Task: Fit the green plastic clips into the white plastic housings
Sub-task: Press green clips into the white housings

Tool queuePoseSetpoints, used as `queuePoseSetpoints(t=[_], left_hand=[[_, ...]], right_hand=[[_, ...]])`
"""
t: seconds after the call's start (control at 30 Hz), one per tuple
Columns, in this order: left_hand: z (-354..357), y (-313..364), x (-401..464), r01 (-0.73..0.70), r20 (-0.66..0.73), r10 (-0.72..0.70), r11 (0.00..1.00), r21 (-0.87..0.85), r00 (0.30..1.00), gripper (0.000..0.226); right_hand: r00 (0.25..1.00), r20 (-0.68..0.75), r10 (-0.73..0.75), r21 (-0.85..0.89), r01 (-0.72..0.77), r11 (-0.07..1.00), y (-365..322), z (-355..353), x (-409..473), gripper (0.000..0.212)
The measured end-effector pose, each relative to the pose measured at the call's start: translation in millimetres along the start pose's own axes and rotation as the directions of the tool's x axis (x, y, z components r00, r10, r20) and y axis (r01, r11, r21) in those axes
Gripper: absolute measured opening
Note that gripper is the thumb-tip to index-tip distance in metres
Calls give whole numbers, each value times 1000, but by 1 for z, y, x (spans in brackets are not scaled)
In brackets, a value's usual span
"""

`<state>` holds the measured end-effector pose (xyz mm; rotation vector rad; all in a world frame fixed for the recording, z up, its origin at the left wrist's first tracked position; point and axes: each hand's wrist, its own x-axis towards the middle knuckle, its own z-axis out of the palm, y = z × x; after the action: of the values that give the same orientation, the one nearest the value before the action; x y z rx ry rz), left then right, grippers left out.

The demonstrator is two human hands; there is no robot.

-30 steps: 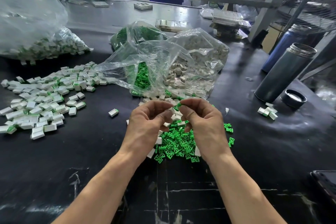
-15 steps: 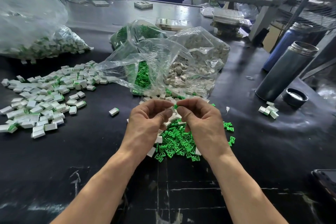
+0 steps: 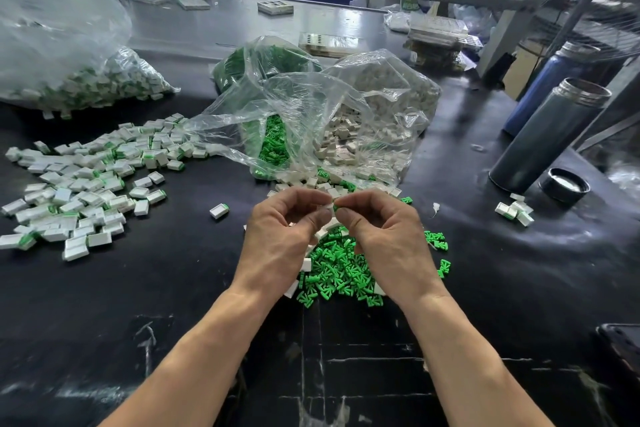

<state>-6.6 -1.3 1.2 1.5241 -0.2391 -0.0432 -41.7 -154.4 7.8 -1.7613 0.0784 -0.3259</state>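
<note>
My left hand point(image 3: 284, 236) and my right hand point(image 3: 381, 236) meet fingertip to fingertip above a pile of loose green clips point(image 3: 341, 270) on the black table. My right fingers pinch a small green clip point(image 3: 335, 208). My left fingers curl round a white housing point(image 3: 328, 205), which is mostly hidden by them. The clip touches the housing's end. Loose white housings point(image 3: 325, 184) lie just beyond my hands at the mouth of a clear bag point(image 3: 346, 121).
A spread of assembled white-and-green pieces point(image 3: 86, 184) covers the left of the table; one lies alone point(image 3: 219, 211). Bags of parts point(image 3: 69, 73) sit at the back left. Two metal flasks point(image 3: 550, 135), a cap point(image 3: 563, 184) and a few pieces point(image 3: 514, 210) stand right.
My hands have closed together slightly, bringing the green clip against the white housing. Nothing else on the table has moved.
</note>
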Motion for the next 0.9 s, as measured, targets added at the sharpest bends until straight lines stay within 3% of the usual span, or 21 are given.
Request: queuePoseSetpoints(t=[0.27, 0.57, 0.9], left_hand=[[-2, 3, 2, 10, 16, -9, 999, -45, 1000, 8], [-3, 2, 1, 74, 11, -74, 997, -26, 997, 9], [-7, 9, 2, -5, 51, -3, 989, 145, 999, 28]], right_hand=[[993, 28, 111, 141, -114, 983, 0, 0, 0, 11], [1000, -23, 15, -66, -16, 998, 2, 4, -2, 16], [1000, 2, -12, -213, 12, 977, 0, 0, -3, 13]])
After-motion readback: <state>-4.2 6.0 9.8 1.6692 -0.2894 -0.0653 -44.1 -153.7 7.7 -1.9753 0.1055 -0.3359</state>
